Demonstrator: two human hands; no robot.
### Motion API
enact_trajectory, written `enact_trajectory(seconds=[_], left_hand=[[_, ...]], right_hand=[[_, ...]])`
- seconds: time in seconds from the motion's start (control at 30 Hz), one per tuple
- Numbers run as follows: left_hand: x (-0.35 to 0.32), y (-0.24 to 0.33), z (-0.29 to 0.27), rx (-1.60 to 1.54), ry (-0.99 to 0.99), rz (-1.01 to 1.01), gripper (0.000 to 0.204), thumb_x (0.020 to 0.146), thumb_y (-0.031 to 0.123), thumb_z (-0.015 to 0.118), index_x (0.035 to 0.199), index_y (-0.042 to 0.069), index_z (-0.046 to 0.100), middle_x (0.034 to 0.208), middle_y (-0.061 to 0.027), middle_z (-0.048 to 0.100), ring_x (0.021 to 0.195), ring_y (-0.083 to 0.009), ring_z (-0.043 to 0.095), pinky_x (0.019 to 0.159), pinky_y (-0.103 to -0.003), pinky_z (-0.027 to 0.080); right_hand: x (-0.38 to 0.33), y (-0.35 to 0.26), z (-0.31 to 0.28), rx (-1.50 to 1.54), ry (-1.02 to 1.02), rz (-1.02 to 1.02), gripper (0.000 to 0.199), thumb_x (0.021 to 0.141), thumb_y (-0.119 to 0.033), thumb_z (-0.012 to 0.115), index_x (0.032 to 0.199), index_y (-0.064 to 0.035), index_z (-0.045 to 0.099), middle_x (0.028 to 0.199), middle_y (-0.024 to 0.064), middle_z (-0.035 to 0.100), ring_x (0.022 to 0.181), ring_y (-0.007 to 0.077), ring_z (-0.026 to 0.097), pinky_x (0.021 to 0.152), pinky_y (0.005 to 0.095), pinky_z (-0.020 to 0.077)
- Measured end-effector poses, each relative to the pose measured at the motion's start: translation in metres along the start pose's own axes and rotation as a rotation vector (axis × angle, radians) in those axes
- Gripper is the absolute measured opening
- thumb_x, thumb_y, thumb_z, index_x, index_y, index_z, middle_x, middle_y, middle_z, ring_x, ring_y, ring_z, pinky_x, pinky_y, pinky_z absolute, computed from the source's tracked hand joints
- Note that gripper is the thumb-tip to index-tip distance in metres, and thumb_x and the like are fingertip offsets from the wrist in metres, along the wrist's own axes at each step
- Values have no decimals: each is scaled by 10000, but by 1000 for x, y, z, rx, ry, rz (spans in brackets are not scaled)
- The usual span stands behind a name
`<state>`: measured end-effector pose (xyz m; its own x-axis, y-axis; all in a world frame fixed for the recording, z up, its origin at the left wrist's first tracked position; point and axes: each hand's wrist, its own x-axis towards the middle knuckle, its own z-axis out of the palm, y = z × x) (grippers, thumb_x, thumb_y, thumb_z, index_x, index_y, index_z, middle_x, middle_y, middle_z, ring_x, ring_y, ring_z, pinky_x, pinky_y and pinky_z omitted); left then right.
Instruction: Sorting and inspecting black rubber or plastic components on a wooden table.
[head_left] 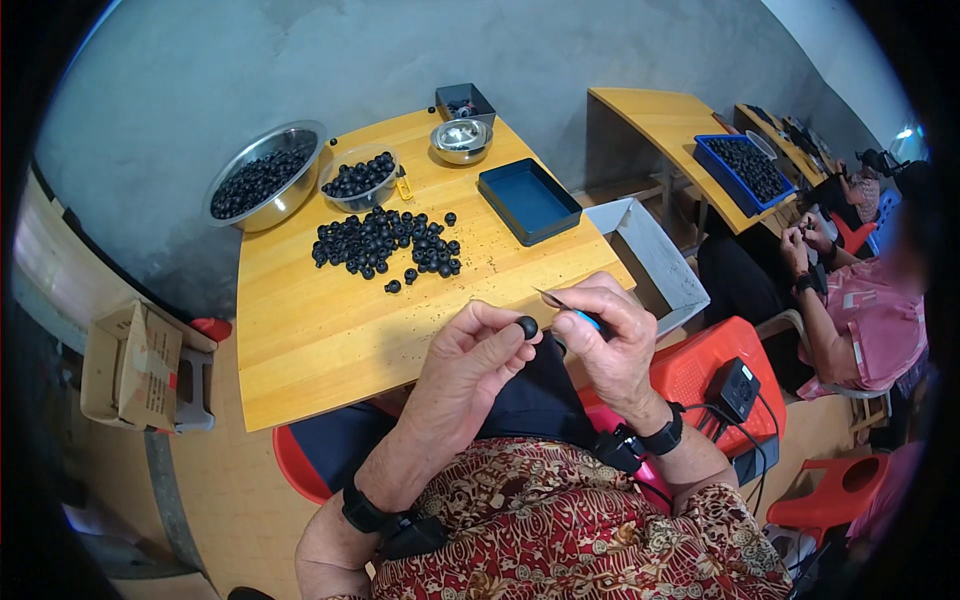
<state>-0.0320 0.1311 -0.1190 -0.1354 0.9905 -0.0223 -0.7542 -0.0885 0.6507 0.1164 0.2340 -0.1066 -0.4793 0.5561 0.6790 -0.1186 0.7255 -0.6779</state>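
On the counter [315, 350], a large bowl [290, 203] stands at the far left, a tub [352, 204] just to its right, both containing balls; loose balls [385, 240] lie before the tub. Right of these is a tray [528, 202], with a small bowl [461, 155] behind it and a box [484, 104] rearmost. A carton [150, 365] stands left of the counter, a bin [664, 255] right.

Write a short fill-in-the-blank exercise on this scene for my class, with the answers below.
1. The left hand pinches a ball coloured ____.
2. The hand with the blade is the ____ one.
3. The clear tub stands to the ____ of the steel bowl.
4. The crate on the next table is coloured ____.

Missing words: black; right; right; blue.
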Motion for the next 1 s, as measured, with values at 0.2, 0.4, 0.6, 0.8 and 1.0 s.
enact_trajectory(seconds=[0.2, 0.4, 0.6, 0.8, 1.0], left_hand=[[1, 0, -2, -46, 18, 20, 113, 907, 62, 619, 1017, 40, 611, 964, -62, 649, 887, -132, 611, 827, -257, 496], [0, 2, -3, -73, -52, 5, 128, 908, 74, 625, 1028, 32, 610, 1000, -57, 638, 927, -123, 587, 876, -274, 491], [0, 1, -2, -71, -7, 10, 123, 909, 79, 613, 1023, 34, 619, 951, -70, 652, 840, -139, 611, 807, -270, 490], [0, 0, -2, -33, -10, -8, 131, 900, 85, 625, 1023, 39, 622, 934, -63, 649, 829, -141, 607, 798, -271, 479], [0, 0, -5, -68, -19, 8, 136, 888, 75, 638, 1020, 42, 623, 936, -62, 655, 845, -140, 614, 803, -277, 480]], right_hand=[[-4, -7, 0, -337, -9, -314, 309, 715, -48, 752, 1015, -8, 694, 826, 94, 618, 664, 215, 583, 581, 302, 478], [-2, -7, -2, -437, -35, -397, 361, 685, -57, 776, 1035, -16, 695, 823, 79, 610, 649, 208, 572, 556, 306, 470], [-2, -6, -2, -467, -48, -418, 380, 668, -51, 784, 1036, -12, 695, 813, 80, 599, 646, 203, 567, 551, 302, 464], [-2, 0, -4, -442, -45, -418, 387, 667, -61, 788, 1042, -27, 697, 814, 79, 596, 639, 201, 558, 545, 298, 456], [-2, 0, -2, -450, -49, -449, 402, 667, -69, 789, 1057, -44, 695, 807, 67, 591, 626, 197, 548, 538, 297, 452]])
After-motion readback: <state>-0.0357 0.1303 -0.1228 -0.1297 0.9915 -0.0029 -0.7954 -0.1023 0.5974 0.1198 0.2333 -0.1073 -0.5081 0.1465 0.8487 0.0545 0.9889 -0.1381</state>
